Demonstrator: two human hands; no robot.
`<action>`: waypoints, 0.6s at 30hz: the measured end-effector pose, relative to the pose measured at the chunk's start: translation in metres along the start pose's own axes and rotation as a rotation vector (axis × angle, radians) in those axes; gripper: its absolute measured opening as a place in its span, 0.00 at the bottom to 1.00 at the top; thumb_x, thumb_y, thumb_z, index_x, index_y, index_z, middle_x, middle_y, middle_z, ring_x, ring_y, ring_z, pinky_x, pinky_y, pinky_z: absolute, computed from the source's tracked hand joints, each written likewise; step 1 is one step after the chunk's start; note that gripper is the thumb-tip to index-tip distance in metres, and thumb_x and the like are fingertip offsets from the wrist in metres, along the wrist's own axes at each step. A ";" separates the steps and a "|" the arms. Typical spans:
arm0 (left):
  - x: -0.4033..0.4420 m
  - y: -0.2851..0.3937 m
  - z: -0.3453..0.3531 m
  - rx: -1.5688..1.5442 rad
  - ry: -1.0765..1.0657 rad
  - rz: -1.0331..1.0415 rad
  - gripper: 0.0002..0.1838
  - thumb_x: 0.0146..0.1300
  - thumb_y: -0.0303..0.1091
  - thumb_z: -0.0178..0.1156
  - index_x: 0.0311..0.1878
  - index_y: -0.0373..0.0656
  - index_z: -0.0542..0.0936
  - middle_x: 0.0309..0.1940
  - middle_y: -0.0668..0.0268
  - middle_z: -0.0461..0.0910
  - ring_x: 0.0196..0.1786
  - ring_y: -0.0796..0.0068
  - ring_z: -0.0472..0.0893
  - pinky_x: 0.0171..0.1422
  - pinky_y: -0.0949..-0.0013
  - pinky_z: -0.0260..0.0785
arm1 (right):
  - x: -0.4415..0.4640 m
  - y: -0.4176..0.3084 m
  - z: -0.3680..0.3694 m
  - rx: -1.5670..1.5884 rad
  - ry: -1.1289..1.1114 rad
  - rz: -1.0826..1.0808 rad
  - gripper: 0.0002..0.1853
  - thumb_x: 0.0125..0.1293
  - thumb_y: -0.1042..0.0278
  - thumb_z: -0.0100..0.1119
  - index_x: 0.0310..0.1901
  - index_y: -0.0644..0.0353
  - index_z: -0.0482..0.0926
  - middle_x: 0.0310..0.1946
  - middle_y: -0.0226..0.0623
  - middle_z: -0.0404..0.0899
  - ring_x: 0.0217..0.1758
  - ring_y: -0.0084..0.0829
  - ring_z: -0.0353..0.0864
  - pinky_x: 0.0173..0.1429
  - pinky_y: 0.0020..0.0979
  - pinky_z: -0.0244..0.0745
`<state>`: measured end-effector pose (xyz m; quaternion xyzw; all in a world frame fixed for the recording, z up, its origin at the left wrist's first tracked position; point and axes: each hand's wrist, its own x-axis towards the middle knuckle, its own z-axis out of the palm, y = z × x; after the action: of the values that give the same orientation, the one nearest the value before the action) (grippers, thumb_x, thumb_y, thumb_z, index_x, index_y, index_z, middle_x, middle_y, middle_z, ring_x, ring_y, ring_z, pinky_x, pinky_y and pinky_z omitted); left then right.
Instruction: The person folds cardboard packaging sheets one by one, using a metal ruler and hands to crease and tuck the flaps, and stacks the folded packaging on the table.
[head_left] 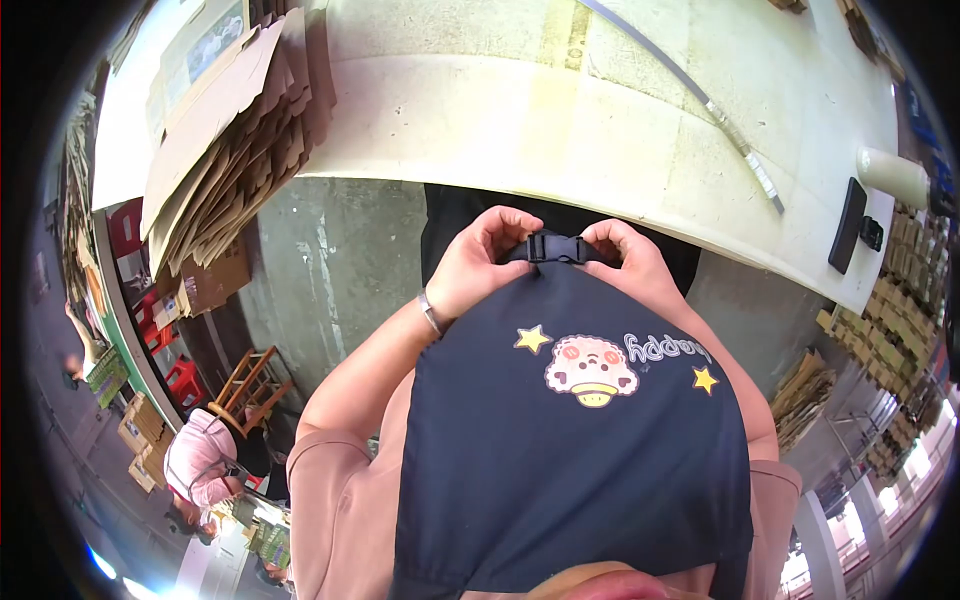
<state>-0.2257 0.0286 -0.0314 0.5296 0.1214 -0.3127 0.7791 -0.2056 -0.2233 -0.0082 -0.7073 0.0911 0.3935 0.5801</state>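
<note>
Dark cloth (560, 470): near, 2 printed stars (532, 340)
Left hand (492, 247): pinching buckle (556, 248) at left end
Right hand (632, 258): pinching right end
Table (450, 120): far, cardboard stack (225, 150) left

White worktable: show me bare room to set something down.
Widest bare patch: the middle of the white worktable, between the cardboard stack and the long grey strip. Another lies between that strip and the black flat object. Crowded: the left end, and the right corner by a white roll.
</note>
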 end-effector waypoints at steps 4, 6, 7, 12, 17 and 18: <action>-0.002 0.010 0.002 0.028 -0.070 -0.030 0.30 0.63 0.18 0.72 0.68 0.38 0.75 0.60 0.67 0.79 0.64 0.78 0.77 0.73 0.70 0.70 | 0.004 0.000 0.003 -0.001 0.062 -0.006 0.14 0.65 0.70 0.75 0.48 0.64 0.83 0.41 0.30 0.85 0.45 0.19 0.82 0.54 0.25 0.78; 0.002 0.002 0.000 -0.005 -0.052 -0.011 0.27 0.65 0.21 0.71 0.67 0.38 0.76 0.59 0.68 0.80 0.62 0.79 0.78 0.70 0.71 0.71 | 0.006 -0.002 0.004 -0.021 0.063 0.029 0.15 0.65 0.68 0.74 0.49 0.65 0.83 0.41 0.32 0.86 0.46 0.19 0.83 0.53 0.25 0.79; 0.005 -0.001 -0.001 -0.037 -0.034 0.008 0.25 0.68 0.24 0.71 0.66 0.38 0.77 0.57 0.68 0.81 0.59 0.80 0.80 0.68 0.73 0.72 | 0.008 -0.003 0.004 -0.040 0.065 0.062 0.16 0.66 0.67 0.74 0.51 0.67 0.84 0.42 0.34 0.87 0.46 0.20 0.84 0.53 0.26 0.79; 0.011 -0.003 -0.002 0.030 0.011 -0.131 0.20 0.75 0.30 0.66 0.66 0.38 0.76 0.55 0.67 0.83 0.56 0.82 0.81 0.64 0.74 0.75 | 0.014 -0.004 0.003 -0.115 0.059 0.096 0.20 0.68 0.63 0.74 0.54 0.70 0.84 0.42 0.38 0.89 0.44 0.22 0.85 0.51 0.26 0.81; 0.011 -0.002 -0.001 0.085 0.019 -0.196 0.19 0.78 0.32 0.63 0.67 0.38 0.76 0.54 0.68 0.84 0.55 0.83 0.81 0.61 0.75 0.77 | 0.014 -0.006 0.002 -0.102 0.041 0.124 0.19 0.68 0.62 0.73 0.52 0.70 0.85 0.41 0.39 0.89 0.42 0.23 0.86 0.50 0.27 0.82; 0.012 -0.003 -0.002 0.095 0.018 -0.195 0.20 0.78 0.32 0.63 0.68 0.38 0.75 0.55 0.67 0.83 0.56 0.83 0.81 0.62 0.75 0.76 | 0.014 -0.003 0.001 -0.107 0.032 0.117 0.20 0.68 0.62 0.74 0.52 0.70 0.85 0.42 0.39 0.89 0.43 0.23 0.86 0.51 0.27 0.82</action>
<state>-0.2184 0.0254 -0.0404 0.5546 0.1643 -0.3876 0.7178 -0.1945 -0.2168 -0.0151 -0.7370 0.1203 0.4195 0.5161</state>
